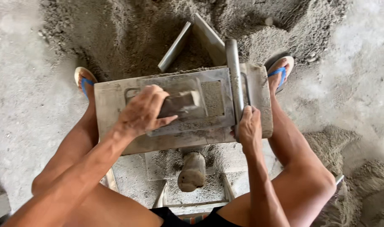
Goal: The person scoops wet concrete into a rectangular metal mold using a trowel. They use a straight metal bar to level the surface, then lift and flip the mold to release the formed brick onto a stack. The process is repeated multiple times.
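A grey metal block mould [112, 105] stands between my legs on the sandy floor. My left hand [141, 112] grips the handle of a flat metal press plate [188, 105] lying on top of the mould. My right hand [250, 126] holds the near end of an upright metal lever bar [234, 75] at the mould's right side. Damp grey cement mix [213, 98] shows through an opening in the plate.
A heap of grey sand and cement mix [137, 38] lies behind the mould, with two flat metal plates [192, 40] stuck in it. A cylindrical tamper [192, 171] rests on a slab below the mould. My feet wear blue sandals [280, 71].
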